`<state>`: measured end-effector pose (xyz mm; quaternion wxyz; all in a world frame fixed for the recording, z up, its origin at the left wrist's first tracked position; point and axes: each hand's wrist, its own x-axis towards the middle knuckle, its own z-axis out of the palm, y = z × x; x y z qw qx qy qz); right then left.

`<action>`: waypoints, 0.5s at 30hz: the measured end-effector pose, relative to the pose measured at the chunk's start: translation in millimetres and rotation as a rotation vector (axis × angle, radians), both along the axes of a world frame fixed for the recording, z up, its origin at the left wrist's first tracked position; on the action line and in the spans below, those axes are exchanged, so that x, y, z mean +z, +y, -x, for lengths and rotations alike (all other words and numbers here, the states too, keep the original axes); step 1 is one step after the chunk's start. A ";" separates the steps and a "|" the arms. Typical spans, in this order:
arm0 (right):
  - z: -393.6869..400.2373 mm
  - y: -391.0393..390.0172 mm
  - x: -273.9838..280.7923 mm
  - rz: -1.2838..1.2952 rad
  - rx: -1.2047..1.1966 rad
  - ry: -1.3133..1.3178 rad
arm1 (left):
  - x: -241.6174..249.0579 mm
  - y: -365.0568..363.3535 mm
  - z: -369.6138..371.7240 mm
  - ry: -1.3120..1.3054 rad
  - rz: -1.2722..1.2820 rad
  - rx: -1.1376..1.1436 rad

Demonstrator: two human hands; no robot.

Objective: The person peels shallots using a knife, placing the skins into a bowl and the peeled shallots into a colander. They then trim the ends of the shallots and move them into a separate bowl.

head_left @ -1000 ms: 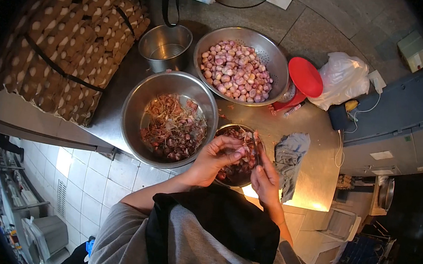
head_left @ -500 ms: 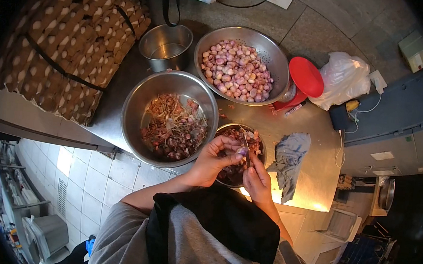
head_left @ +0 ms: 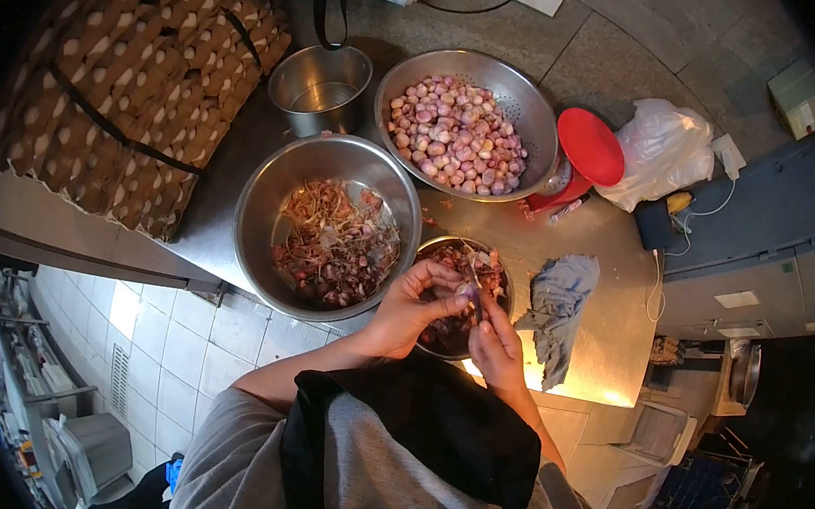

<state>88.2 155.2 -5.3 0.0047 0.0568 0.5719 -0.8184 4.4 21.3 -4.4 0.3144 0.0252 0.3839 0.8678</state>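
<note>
My left hand [head_left: 413, 310] is closed on a small shallot [head_left: 467, 293], pinched between thumb and fingers. Close against it, my right hand [head_left: 499, 346] grips a small knife [head_left: 477, 306] whose blade touches the shallot. Both hands are over the near part of a small metal bowl [head_left: 508, 291] of unpeeled shallots. To the left, a large metal bowl [head_left: 250, 213] holds skins and dry roots. Behind the bowls stands a wide metal colander [head_left: 543, 112] with peeled shallots [head_left: 455, 134].
A grey cloth [head_left: 560, 300] lies right of the small bowl. An empty metal pot [head_left: 320, 90], a red scale [head_left: 590, 149] and a white plastic bag [head_left: 665, 150] stand farther back. Stacked egg trays [head_left: 133, 89] fill the left side.
The hands have barely moved. The knife in my right hand has turned slightly against the shallot.
</note>
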 end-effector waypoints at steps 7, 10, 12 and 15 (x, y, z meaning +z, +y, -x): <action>-0.3 -1.1 -1.9 -0.067 -0.032 -0.007 | -8.3 -0.4 0.8 0.063 0.009 -0.010; 0.3 3.4 -2.8 -0.017 0.008 -0.023 | -7.9 0.3 0.7 0.053 -0.004 -0.012; 0.1 10.0 -0.3 0.057 0.058 -0.078 | -2.8 -0.4 0.7 0.021 -0.011 -0.026; 0.2 15.5 9.4 0.159 0.122 -0.174 | -2.4 -0.1 1.3 -0.007 -0.030 -0.035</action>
